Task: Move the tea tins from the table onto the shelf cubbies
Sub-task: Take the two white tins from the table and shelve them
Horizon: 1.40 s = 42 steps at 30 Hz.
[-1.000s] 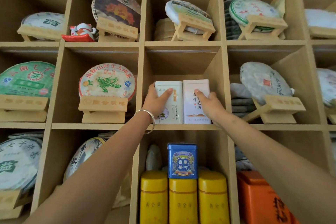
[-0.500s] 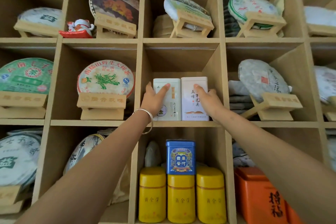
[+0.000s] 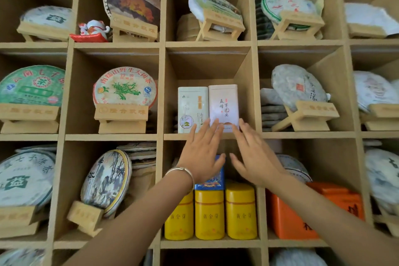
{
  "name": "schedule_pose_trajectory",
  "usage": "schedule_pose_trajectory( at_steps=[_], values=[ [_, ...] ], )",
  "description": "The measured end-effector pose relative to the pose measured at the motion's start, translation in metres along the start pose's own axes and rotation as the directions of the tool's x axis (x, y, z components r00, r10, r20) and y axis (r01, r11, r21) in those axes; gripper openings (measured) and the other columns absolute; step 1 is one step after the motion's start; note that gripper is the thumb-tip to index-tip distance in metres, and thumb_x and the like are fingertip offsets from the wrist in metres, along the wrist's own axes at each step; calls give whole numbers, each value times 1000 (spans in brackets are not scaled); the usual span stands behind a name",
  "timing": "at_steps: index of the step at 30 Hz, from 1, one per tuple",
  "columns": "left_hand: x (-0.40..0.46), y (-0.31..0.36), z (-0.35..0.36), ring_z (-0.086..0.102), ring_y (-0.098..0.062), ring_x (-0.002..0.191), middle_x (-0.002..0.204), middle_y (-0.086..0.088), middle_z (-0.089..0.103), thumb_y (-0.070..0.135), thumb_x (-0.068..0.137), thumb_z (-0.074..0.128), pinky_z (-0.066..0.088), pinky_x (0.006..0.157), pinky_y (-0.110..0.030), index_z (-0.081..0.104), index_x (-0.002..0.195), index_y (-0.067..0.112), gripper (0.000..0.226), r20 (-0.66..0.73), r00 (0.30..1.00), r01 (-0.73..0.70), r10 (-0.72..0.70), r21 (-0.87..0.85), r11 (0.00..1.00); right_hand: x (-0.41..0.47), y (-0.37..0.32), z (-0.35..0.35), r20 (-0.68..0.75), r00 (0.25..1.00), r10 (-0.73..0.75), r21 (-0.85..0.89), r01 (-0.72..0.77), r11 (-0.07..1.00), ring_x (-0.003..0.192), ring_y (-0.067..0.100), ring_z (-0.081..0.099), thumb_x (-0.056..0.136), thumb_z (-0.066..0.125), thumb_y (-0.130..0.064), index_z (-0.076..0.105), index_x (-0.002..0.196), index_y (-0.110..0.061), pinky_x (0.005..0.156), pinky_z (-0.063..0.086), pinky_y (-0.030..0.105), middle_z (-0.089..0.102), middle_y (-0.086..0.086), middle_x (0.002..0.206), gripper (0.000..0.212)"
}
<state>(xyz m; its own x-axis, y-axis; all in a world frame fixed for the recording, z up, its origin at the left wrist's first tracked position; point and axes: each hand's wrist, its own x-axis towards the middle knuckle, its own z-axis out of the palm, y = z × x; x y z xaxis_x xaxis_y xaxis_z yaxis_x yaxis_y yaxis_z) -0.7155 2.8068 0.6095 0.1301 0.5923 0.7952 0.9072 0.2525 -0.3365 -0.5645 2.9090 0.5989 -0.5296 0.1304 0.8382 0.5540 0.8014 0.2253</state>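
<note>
Tins are seen placed in the middle cubby (image 3: pixel 207 136): the pale green tin (image 3: pixel 191 108) at its left, the white tin (image 3: pixel 223 103) touching it. Just below, the left hand (image 3: pixel 201 157) and right hand (image 3: pixel 253 157) are spread flat, nothing gripped. This pair looks finished; the table is not shown.

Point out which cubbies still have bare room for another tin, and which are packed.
Free: the middle cubby has bare floor on both sides of the pale green tin and white tin, and open height above them. Crowded: the cubby below, where three yellow canisters fill the width with a blue tin on top. Neighbouring cubbies hold tea cakes on wooden stands.
</note>
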Motion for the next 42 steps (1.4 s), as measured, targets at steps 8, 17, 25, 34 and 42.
schedule_pose_trajectory(
  at_steps=[8,17,25,34,42],
  values=[
    [-1,13,25,-20,-23,144,159,-4,-15,56,93,21,-16,113,-50,-5,152,17,76,66,997,36,-44,119,992,-13,4,14,72,993,-96,-67,101,993,149,19,0,93,38,-43,3,154,-12,119,-5,33,0,9,162,77],
    [3,19,27,-16,-18,146,159,-2,-16,58,92,21,-11,116,-53,-10,150,16,78,57,998,27,-30,51,998,-14,10,18,36,998,-48,-64,51,997,149,22,0,93,40,-44,9,154,-7,119,-4,34,5,13,161,77],
    [4,13,25,-9,-15,147,160,0,-9,57,92,23,-15,114,-51,-4,152,17,76,-23,999,33,-33,0,999,-11,9,18,20,999,-43,-38,43,998,149,21,0,95,40,-43,7,154,-8,119,-6,32,2,11,162,76],
    [-4,-29,13,-3,-21,147,160,-7,-2,57,87,20,-6,116,-49,1,152,13,80,-132,970,218,-206,84,972,10,-26,7,-34,984,-174,-20,173,985,149,21,2,93,41,-43,10,153,-8,120,1,38,7,11,162,76],
    [-21,-39,16,-8,-29,147,158,-19,-9,61,89,18,-11,115,-50,-10,150,8,86,-49,949,313,-310,68,947,22,-66,29,11,978,-210,5,210,978,149,21,-8,94,38,-42,2,154,-10,120,-6,39,-4,9,162,77]
  ],
)
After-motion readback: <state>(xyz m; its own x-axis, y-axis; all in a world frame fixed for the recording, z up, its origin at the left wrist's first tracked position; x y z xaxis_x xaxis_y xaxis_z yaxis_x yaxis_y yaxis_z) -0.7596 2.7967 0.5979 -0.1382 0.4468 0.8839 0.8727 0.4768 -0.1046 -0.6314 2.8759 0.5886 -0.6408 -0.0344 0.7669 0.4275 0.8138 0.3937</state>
